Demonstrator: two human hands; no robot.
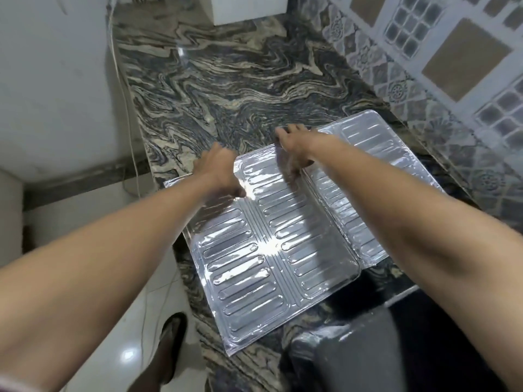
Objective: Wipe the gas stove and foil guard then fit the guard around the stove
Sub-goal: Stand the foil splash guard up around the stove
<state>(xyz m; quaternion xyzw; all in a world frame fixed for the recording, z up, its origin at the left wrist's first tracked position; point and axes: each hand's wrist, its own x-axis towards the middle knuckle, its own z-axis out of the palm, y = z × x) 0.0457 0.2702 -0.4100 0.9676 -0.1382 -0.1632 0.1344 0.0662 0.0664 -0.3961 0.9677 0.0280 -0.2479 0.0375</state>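
Silver foil guard [271,247] lies flat on the marbled tabletop [215,89]. Left hand [219,172] and right hand [294,145] each grip its far edge, fingers curled.

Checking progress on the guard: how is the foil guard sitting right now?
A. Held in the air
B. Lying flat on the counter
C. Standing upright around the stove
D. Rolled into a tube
B: the foil guard lies spread flat on the counter, with the left hand and right hand at its far edge.
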